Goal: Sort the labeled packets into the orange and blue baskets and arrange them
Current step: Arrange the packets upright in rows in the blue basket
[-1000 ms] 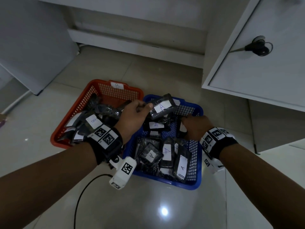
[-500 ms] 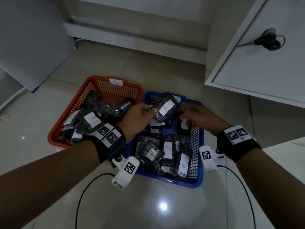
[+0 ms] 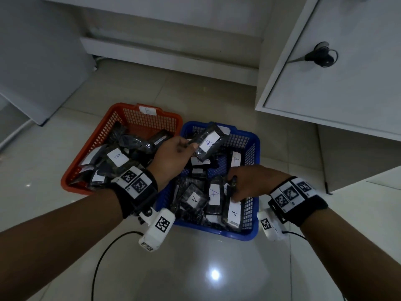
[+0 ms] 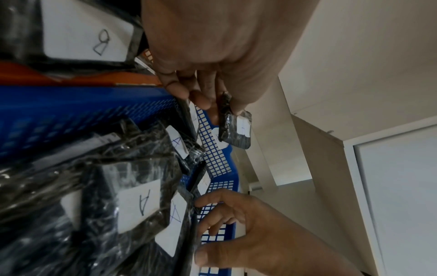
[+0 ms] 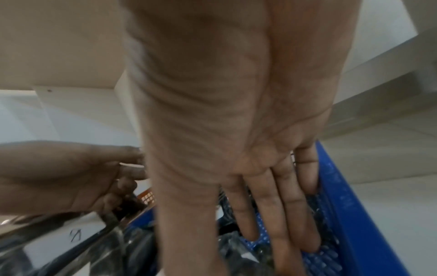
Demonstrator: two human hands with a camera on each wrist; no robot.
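Left hand pinching packet marked A by its near end, long axis running out over far left corner of blue basket. Drop spot directly below. Right hand nearer the near right corner, fingers straight, pressing among packets there. Orange basket just beside, left.

An indoor room, likely a home: glossy tiled floor, white cabinet at right, white skirting far.
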